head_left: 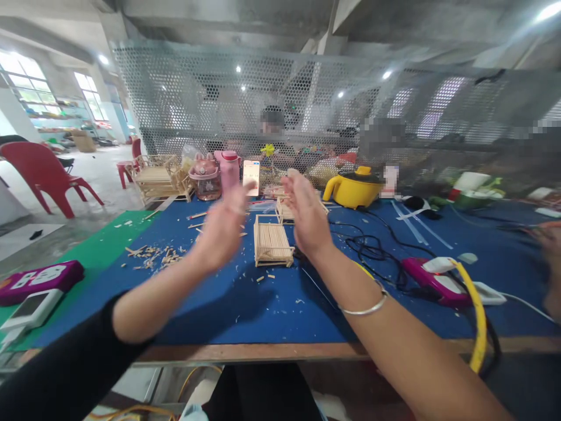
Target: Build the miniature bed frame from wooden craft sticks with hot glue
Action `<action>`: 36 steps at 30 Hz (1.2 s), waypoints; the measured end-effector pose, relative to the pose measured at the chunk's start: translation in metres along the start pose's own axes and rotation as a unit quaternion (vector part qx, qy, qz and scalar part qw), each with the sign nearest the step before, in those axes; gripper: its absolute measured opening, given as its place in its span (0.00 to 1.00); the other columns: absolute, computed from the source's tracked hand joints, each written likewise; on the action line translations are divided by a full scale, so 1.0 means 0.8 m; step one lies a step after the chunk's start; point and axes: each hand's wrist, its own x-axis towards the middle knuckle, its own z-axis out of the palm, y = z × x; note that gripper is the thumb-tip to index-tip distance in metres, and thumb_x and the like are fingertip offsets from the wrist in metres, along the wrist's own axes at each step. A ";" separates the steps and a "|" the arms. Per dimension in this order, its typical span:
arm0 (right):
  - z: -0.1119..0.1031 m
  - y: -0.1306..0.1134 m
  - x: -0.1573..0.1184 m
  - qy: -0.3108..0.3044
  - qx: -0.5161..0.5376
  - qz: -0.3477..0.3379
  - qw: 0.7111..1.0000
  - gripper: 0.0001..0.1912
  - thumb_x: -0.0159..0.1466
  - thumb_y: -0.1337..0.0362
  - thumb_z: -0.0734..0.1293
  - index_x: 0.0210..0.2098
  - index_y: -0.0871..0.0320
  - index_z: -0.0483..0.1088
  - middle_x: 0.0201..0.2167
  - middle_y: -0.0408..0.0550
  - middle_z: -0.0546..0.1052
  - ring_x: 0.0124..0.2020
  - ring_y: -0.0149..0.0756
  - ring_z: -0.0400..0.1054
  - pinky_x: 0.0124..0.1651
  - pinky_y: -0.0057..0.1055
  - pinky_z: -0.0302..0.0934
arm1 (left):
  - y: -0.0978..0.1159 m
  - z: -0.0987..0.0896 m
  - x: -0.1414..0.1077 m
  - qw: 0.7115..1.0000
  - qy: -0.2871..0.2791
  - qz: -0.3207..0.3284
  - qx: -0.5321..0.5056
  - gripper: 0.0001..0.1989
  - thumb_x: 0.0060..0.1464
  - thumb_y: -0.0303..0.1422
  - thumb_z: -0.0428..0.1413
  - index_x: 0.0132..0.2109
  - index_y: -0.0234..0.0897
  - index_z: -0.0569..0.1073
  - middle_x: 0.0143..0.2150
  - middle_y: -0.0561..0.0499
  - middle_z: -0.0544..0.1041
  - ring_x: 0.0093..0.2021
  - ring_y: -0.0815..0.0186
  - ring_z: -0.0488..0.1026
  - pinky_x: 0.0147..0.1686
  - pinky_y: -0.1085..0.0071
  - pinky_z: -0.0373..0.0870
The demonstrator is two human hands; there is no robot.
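Note:
Both hands are raised above the blue mat (pixel 280 316), apart from each other. My left hand (pixel 221 228), blurred by motion, has its fingers stretched out and holds nothing visible. My right hand (pixel 307 216) is upright with extended fingers, palm turned inward, nothing seen in it. Between and below them a small wooden stick frame (pixel 272 242), like a miniature bed, stands on the mat. Behind it is a second stick piece (pixel 287 209), partly hidden by my right hand. Short stick offcuts (pixel 169 257) lie scattered to the left.
A lit phone (pixel 251 177), a pink bottle (pixel 228 169) and a yellow pot (pixel 357 188) stand along the back before a perforated screen (pixel 175 99). Black cables and a purple case (pixel 438 282) lie at right. Another person's hand (pixel 550 237) shows at the right edge.

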 end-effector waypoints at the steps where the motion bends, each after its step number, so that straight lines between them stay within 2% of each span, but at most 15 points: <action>1: 0.011 0.001 0.008 -0.016 0.012 0.005 1.000 0.27 0.70 0.50 0.45 0.63 0.54 0.52 0.59 0.57 0.66 0.60 0.44 0.60 0.55 0.47 0.61 | 0.007 0.023 -0.022 0.993 -0.106 0.010 -0.040 0.25 0.63 0.48 0.43 0.56 0.35 0.66 0.56 0.44 0.71 0.60 0.57 0.64 0.58 0.59 0.59; 2: 0.017 0.004 0.017 -0.032 0.029 0.018 0.999 0.30 0.70 0.48 0.43 0.64 0.54 0.52 0.59 0.57 0.66 0.60 0.43 0.61 0.53 0.46 0.62 | 0.013 0.040 -0.041 0.986 -0.147 0.012 -0.076 0.28 0.60 0.51 0.44 0.59 0.36 0.64 0.60 0.42 0.68 0.62 0.55 0.61 0.60 0.57 0.57; 4: 0.014 0.015 0.040 -0.035 0.049 0.044 0.997 0.34 0.68 0.45 0.38 0.65 0.54 0.49 0.59 0.57 0.66 0.59 0.44 0.62 0.50 0.45 0.63 | 0.020 0.052 -0.061 0.975 -0.164 0.003 -0.153 0.31 0.59 0.55 0.40 0.58 0.39 0.66 0.58 0.43 0.69 0.61 0.54 0.62 0.58 0.57 0.60; 5: 0.005 0.023 0.052 -0.018 0.044 0.056 0.997 0.36 0.67 0.44 0.35 0.65 0.54 0.47 0.60 0.58 0.64 0.60 0.44 0.62 0.49 0.45 0.63 | 0.022 0.048 -0.061 0.969 -0.168 -0.006 -0.181 0.33 0.58 0.57 0.38 0.57 0.40 0.68 0.54 0.43 0.72 0.59 0.53 0.65 0.56 0.57 0.63; 7: -0.020 0.038 0.072 0.042 0.018 0.081 0.996 0.37 0.66 0.46 0.32 0.65 0.56 0.46 0.61 0.58 0.61 0.62 0.46 0.58 0.50 0.47 0.62 | 0.018 0.026 -0.045 0.969 -0.158 -0.010 -0.191 0.35 0.55 0.59 0.41 0.55 0.38 0.69 0.46 0.43 0.75 0.52 0.55 0.70 0.52 0.58 0.66; 9: -0.043 0.049 0.076 0.121 -0.037 0.099 0.987 0.32 0.68 0.48 0.38 0.62 0.55 0.53 0.57 0.58 0.64 0.59 0.47 0.61 0.50 0.48 0.62 | 0.002 0.004 -0.019 0.985 -0.058 0.015 -0.163 0.28 0.53 0.55 0.50 0.51 0.38 0.69 0.38 0.48 0.74 0.42 0.62 0.72 0.45 0.64 0.68; 10: -0.050 0.051 0.071 0.118 -0.046 0.084 0.988 0.28 0.68 0.48 0.44 0.59 0.54 0.57 0.54 0.57 0.67 0.56 0.46 0.63 0.49 0.47 0.63 | -0.011 -0.003 -0.006 0.991 0.004 0.008 -0.132 0.23 0.54 0.51 0.52 0.48 0.38 0.69 0.35 0.50 0.72 0.38 0.65 0.70 0.42 0.67 0.68; 11: -0.054 0.051 0.061 0.079 -0.043 0.059 0.994 0.24 0.67 0.50 0.50 0.56 0.53 0.60 0.51 0.55 0.70 0.52 0.44 0.66 0.49 0.45 0.64 | -0.028 -0.007 0.004 0.995 0.052 -0.007 -0.087 0.18 0.54 0.47 0.54 0.44 0.38 0.70 0.33 0.52 0.71 0.34 0.68 0.69 0.38 0.70 0.66; 13: -0.052 0.046 0.032 -0.099 -0.022 0.013 0.995 0.20 0.62 0.57 0.62 0.53 0.53 0.62 0.44 0.50 0.74 0.47 0.40 0.69 0.49 0.41 0.65 | -0.068 -0.007 0.012 0.995 0.084 -0.045 -0.011 0.12 0.55 0.43 0.54 0.37 0.38 0.69 0.28 0.54 0.67 0.29 0.70 0.64 0.34 0.71 0.64; 15: -0.045 0.039 0.000 -0.247 -0.045 -0.005 0.968 0.30 0.55 0.65 0.67 0.57 0.52 0.59 0.42 0.48 0.76 0.46 0.40 0.71 0.52 0.42 0.64 | -0.104 -0.001 0.005 0.995 0.018 -0.102 0.016 0.15 0.58 0.45 0.48 0.35 0.37 0.70 0.24 0.55 0.64 0.26 0.69 0.61 0.30 0.71 0.61; 18: -0.033 0.034 -0.032 -0.325 -0.104 0.002 0.940 0.42 0.52 0.72 0.67 0.63 0.50 0.52 0.46 0.49 0.76 0.49 0.44 0.70 0.55 0.47 0.62 | -0.132 0.006 -0.020 0.984 -0.088 -0.154 -0.008 0.21 0.59 0.49 0.45 0.36 0.37 0.71 0.25 0.54 0.64 0.27 0.67 0.62 0.29 0.70 0.61; 21: -0.028 0.039 -0.045 -0.313 -0.132 0.024 0.940 0.44 0.52 0.73 0.68 0.64 0.49 0.50 0.45 0.47 0.78 0.46 0.44 0.73 0.50 0.45 0.66 | -0.126 0.007 -0.038 0.970 -0.194 -0.144 0.012 0.18 0.53 0.48 0.54 0.40 0.37 0.72 0.29 0.54 0.66 0.29 0.68 0.62 0.30 0.71 0.62; 23: -0.027 0.042 -0.050 -0.291 -0.137 0.026 0.946 0.43 0.52 0.72 0.68 0.64 0.49 0.52 0.41 0.45 0.79 0.41 0.42 0.74 0.47 0.42 0.68 | -0.118 0.009 -0.043 0.965 -0.218 -0.135 0.048 0.18 0.48 0.44 0.60 0.42 0.37 0.71 0.30 0.55 0.66 0.29 0.69 0.62 0.30 0.71 0.61; 28: -0.027 0.042 -0.058 -0.239 -0.134 0.024 0.961 0.38 0.54 0.70 0.68 0.62 0.50 0.56 0.33 0.42 0.80 0.35 0.38 0.75 0.42 0.37 0.68 | -0.111 0.015 -0.043 0.965 -0.202 -0.142 0.091 0.18 0.45 0.39 0.62 0.43 0.37 0.72 0.30 0.55 0.66 0.28 0.71 0.62 0.29 0.72 0.62; 36: -0.023 0.040 -0.061 -0.209 -0.124 0.025 0.970 0.35 0.54 0.69 0.68 0.60 0.51 0.58 0.30 0.40 0.80 0.32 0.35 0.74 0.40 0.33 0.68 | -0.114 0.022 -0.042 0.961 -0.198 -0.192 0.034 0.15 0.46 0.39 0.62 0.39 0.35 0.75 0.30 0.53 0.70 0.26 0.72 0.63 0.26 0.73 0.62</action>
